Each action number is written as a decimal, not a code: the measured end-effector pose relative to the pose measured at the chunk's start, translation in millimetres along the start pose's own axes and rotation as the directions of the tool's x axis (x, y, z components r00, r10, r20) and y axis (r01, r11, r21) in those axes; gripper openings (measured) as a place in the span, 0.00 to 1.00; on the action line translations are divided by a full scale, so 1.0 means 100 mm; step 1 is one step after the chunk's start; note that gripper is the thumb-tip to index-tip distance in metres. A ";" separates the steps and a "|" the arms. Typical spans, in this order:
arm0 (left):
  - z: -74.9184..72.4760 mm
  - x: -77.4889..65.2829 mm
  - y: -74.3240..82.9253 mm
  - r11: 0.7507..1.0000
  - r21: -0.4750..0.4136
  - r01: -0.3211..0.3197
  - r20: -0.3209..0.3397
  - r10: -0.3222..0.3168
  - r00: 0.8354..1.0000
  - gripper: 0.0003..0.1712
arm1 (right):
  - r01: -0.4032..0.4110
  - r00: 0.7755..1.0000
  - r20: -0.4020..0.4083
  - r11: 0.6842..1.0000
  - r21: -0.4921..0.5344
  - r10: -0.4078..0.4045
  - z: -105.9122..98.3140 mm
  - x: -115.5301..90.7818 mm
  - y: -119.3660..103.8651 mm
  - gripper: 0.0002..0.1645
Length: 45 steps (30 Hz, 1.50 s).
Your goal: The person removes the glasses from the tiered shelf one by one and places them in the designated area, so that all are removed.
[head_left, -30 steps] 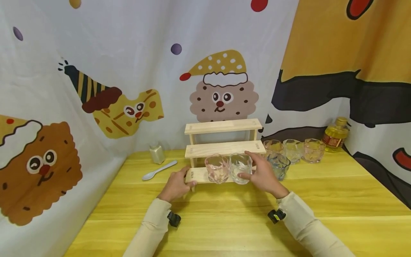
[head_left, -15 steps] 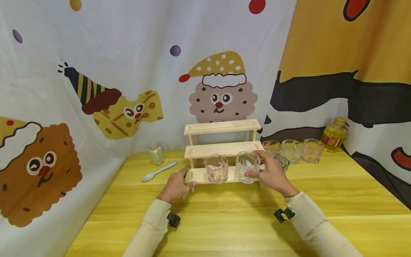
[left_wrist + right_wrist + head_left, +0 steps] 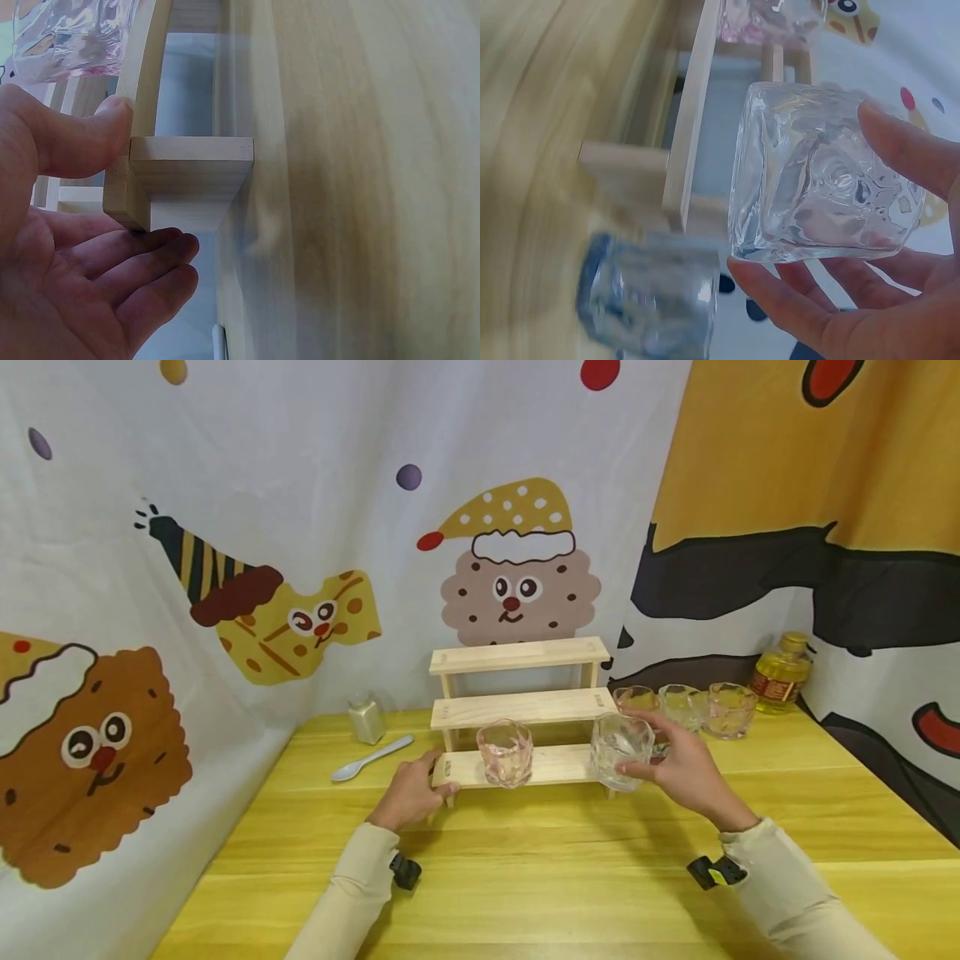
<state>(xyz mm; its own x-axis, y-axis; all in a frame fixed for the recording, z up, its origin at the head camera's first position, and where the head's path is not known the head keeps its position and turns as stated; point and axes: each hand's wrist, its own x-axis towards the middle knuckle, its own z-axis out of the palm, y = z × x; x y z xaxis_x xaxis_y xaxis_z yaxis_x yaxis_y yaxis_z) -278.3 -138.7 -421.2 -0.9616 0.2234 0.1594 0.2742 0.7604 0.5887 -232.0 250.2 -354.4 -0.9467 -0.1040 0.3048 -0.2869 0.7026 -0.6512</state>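
In the head view my left hand holds the left end of the lowest shelf of a three-step wooden rack. The left wrist view shows the thumb pressed on the shelf and the fingers around its end. My right hand grips a clear faceted glass between thumb and fingers, at the right end of that shelf. In the right wrist view this glass is tilted and looks apart from the wood. A pink glass stands on the lowest shelf. A blue glass, mostly hidden by the right hand in the head view, stands beside the rack.
Behind the right hand stand an amber-tinted glass, another clear glass and another pink glass. An oil bottle is in the back right corner. Left of the rack are a white spoon and a small jar.
The right hand has carried the clear glass to the right, away from the pink glass, toward the shelf's right end. The left hand and the rack have stayed in place.
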 end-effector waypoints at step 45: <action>-0.01 0.01 0.00 0.999 0.027 0.019 0.007 -0.019 1.000 0.38 | -0.261 0.965 0.013 0.964 -0.051 0.261 -0.46 0.10 1.29 0.55</action>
<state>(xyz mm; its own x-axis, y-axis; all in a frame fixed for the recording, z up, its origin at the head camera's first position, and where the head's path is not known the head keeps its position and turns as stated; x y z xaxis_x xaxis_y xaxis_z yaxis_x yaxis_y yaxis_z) -279.0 -138.8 -420.6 -0.9665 0.2135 0.1426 0.2565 0.7804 0.5703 -272.1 372.5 -403.3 -0.9906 0.0740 0.1147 -0.0225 0.7403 -0.6719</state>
